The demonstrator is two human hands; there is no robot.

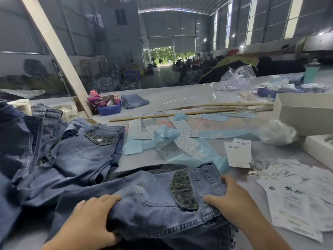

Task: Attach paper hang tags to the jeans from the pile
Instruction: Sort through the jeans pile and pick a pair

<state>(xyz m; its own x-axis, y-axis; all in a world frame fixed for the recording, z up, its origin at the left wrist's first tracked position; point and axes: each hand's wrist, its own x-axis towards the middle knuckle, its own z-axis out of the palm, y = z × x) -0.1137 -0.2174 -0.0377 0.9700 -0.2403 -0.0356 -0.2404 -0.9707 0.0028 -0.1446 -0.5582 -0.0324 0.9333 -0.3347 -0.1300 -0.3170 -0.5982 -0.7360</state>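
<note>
Head view: both hands, left [90, 221] and right [232, 197], grip faded denim jeans [155, 197] with snakeskin-patterned pocket flap, beside rectangular paper hang tags [295, 204].

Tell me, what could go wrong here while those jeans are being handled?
The jeans held by the left hand and right hand lie close to the loose hang tags; dragging the denim might sweep them off. The tag strings look tangled, so pulling one may snag others.
</note>
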